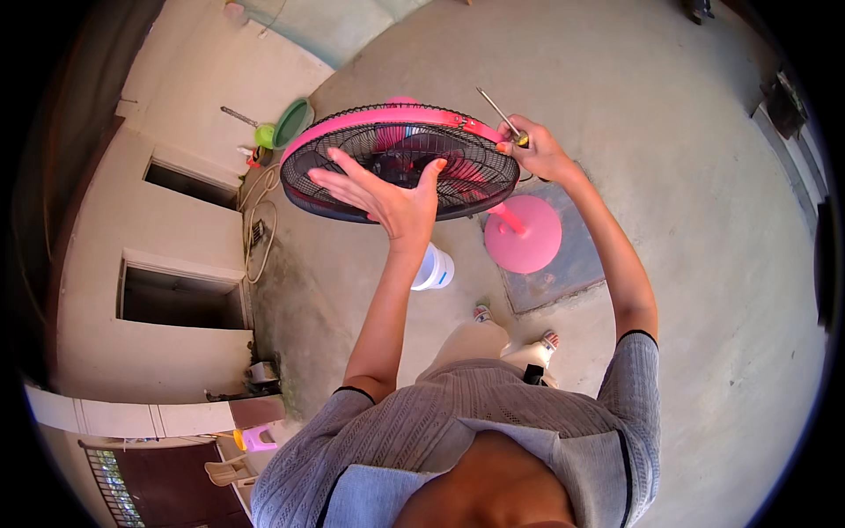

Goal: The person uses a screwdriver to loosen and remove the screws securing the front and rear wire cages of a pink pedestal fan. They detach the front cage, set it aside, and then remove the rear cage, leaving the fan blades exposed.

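A pedestal fan stands in front of me, its head a black wire grille point(343, 189) with a pink rim band point(352, 120). Spread against the front of the grille is my left hand point(392, 202), fingers and thumb apart, holding nothing. My right hand point(539, 151) is at the right edge of the rim, closed round a screwdriver point(500, 114) whose metal shaft points up and left. A small metal clip point(464, 122) shows on the rim band, left of the screwdriver. Below the fan head, the short visible pole meets a round pink base point(524, 236).
The base rests on a grey floor slab point(563, 286). A white bucket point(434, 268) stands under the fan head. Along the left wall are a green basin point(292, 123), a coiled hose point(255, 211) and a purple stool point(259, 438). My feet are near the slab.
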Available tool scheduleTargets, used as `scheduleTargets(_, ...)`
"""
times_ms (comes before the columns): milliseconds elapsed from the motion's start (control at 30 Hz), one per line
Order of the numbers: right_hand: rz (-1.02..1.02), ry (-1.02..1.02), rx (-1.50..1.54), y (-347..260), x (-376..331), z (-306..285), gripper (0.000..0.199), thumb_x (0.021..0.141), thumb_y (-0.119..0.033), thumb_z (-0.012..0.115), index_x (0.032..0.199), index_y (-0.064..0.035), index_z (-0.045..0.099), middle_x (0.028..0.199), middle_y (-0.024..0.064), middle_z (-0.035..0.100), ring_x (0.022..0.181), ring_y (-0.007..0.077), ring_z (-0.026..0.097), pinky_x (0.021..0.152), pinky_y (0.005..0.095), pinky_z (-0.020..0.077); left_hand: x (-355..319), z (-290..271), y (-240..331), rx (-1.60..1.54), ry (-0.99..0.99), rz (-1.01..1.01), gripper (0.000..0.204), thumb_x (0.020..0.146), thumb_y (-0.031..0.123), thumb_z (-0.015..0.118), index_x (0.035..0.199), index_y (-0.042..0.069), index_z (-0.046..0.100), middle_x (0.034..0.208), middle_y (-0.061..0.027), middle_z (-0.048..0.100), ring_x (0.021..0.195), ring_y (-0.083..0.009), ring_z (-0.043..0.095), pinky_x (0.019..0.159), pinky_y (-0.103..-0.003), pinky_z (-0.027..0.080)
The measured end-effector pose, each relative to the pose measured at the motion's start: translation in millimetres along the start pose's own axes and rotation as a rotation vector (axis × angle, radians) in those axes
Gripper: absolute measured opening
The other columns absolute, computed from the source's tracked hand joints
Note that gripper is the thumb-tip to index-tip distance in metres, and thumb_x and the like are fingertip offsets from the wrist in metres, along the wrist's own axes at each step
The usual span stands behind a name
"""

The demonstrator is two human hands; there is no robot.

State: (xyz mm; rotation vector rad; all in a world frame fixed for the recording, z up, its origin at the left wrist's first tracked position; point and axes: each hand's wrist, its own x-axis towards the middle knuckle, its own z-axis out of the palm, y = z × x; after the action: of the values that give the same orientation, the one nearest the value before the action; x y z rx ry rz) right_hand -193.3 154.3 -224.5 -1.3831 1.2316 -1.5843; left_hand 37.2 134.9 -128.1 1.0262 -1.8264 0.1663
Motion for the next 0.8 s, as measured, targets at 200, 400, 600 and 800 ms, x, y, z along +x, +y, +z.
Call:
scheduleTargets(200,-0.009,-0.057,-0.171,-12.0,2.7,3.8,0.020,0.086,-0.011,0.070,0.101,-0.0045,0.057,0.092,0.0027,0.060,0.083,0.0123,0.055,0.074,0.0299,0.0469,-23.1,10.6,5.8,-0.097,-0.140,-0.461,0.146,0.056,0.045,0.089,0.149,0.008,-0.017,0.145,-0.0356,-0.030,0.137,-0.0475,-0.028,0.104,-0.069,-0.010)
scheduleTargets(400,0.002,-0.014,-0.165,-41.5,3.5,-5.2,0.022,0.088,-0.013,0.068,0.107,-0.0061,0.061,0.092,0.0021,0.062,0.085,0.0130,0.056,0.076,0.0299,0.0472,-29.0,25.6,5.9,-0.150,-0.092,-0.421,0.145,0.055,0.046,0.090,0.151,0.011,-0.014,0.145,-0.0325,-0.032,0.136,-0.0472,-0.030,0.102,-0.069,-0.014)
scheduleTargets(600,-0.016,-0.057,-0.294,-98.4,34.7,20.2,0.019,0.089,-0.010,0.066,0.107,-0.0059,0.061,0.093,0.0054,0.064,0.085,0.0179,0.061,0.075,0.0317,0.0488,-33.0,30.9,5.1,-0.135,-0.071,-0.364,0.141,0.055,0.046,0.089,0.152,0.012,-0.008,0.145,-0.0331,-0.033,0.135,-0.0500,-0.030,0.101,-0.071,-0.014)
scheduleTargets(800,-0.145,-0.291,-0.342,-109.1,65.4,26.7,0.015,0.086,-0.005,0.066,0.097,-0.0032,0.058,0.088,0.0100,0.062,0.082,0.0184,0.062,0.074,0.0318,0.0487,-23.5,18.6,13.2,-0.074,-0.096,-0.404,0.139,0.058,0.040,0.089,0.151,0.010,-0.010,0.144,-0.0397,-0.026,0.137,-0.0509,-0.024,0.107,-0.066,-0.008)
